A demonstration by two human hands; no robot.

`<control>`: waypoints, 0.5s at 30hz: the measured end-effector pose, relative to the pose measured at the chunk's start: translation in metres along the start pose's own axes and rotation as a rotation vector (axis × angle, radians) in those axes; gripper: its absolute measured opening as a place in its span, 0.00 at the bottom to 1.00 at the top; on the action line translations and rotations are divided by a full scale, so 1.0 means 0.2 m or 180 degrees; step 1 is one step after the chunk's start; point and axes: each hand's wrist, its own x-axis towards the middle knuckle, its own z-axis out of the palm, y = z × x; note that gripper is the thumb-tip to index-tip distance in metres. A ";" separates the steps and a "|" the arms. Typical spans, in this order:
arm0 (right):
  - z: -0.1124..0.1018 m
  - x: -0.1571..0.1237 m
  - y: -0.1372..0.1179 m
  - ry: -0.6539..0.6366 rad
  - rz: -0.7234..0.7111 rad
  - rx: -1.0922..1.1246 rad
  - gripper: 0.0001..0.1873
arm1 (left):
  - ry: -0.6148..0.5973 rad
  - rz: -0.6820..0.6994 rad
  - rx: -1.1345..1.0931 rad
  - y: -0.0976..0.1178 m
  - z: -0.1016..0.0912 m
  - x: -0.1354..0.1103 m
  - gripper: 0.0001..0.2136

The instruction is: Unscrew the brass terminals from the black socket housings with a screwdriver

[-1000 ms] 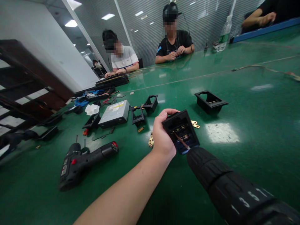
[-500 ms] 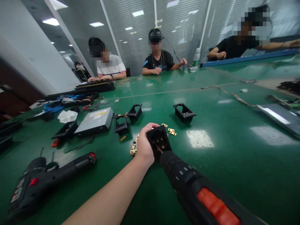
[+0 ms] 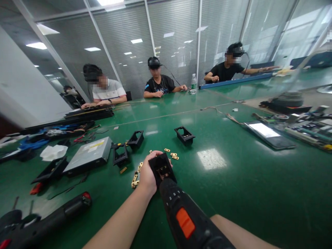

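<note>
My left hand [image 3: 145, 174] is closed around a small black plastic housing [image 3: 161, 168], held tilted just above the green table [image 3: 233, 180]; brass contacts show inside it. A black power drill [image 3: 181, 214] with an orange switch points into the housing from below, its bit tip inside the opening. My right forearm [image 3: 233, 233] leads up to the drill's rear; the drill's body hides the fingers. Loose brass contact strips [image 3: 171, 154] lie just beyond the housing, and more brass strips [image 3: 135, 179] lie left of my hand.
Three more empty black housings [image 3: 184, 135] [image 3: 135, 139] [image 3: 119, 157] and a grey optical drive [image 3: 88, 157] lie ahead. A second drill [image 3: 44, 221] rests at lower left. A flat device [image 3: 269, 134] and circuit boards [image 3: 306, 129] sit right. Three people work across the table.
The view has lifted and pulled back, so more of the room and the right side of the table shows. Housing and drill stay together, now lower and smaller in view; my right forearm has appeared.
</note>
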 end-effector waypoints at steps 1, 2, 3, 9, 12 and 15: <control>0.00 0.00 0.01 0.0070 -0.0004 0.0022 0.13 | 0.0011 -0.0016 -0.0010 0.00 0.00 0.00 0.09; 0.00 -0.01 0.00 0.0143 -0.0023 0.0061 0.13 | 0.0022 -0.0029 -0.0018 0.00 0.00 0.00 0.09; 0.00 -0.01 -0.01 0.0204 -0.0062 0.0120 0.14 | 0.0025 -0.0023 -0.0022 0.00 -0.01 0.00 0.09; -0.01 -0.11 -0.16 0.0270 -0.0449 0.0494 0.13 | -0.0119 0.0115 0.0080 -0.02 -0.04 0.02 0.09; -0.01 -0.13 -0.21 0.0287 -0.0551 0.0520 0.12 | -0.0119 0.0124 0.0085 -0.02 -0.04 0.02 0.08; -0.01 -0.15 -0.22 0.0277 -0.0586 0.0544 0.15 | -0.0109 0.0074 0.0010 -0.01 -0.03 0.01 0.08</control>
